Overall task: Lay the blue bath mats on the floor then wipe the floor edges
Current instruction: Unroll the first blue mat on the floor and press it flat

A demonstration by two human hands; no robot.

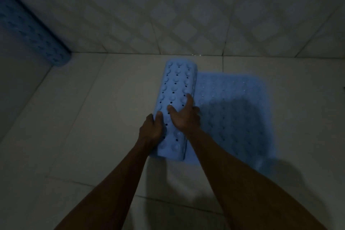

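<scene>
A blue bath mat lies half unrolled on the pale tiled floor. Its rolled part (176, 99) shows suction cups and drain holes, and its flat part (237, 114) spreads to the right. My left hand (152, 129) grips the roll's near left side, thumb on top. My right hand (184, 115) rests palm down on top of the roll, fingers spread over its right side. A second blue mat (31, 31), still rolled up, leans in the far left corner against the wall.
The patterned tiled wall (186, 15) meets the floor just beyond the mat's far end. Another wall (16, 80) runs along the left. Bare floor tiles (84, 127) lie left of the roll. The room is dim.
</scene>
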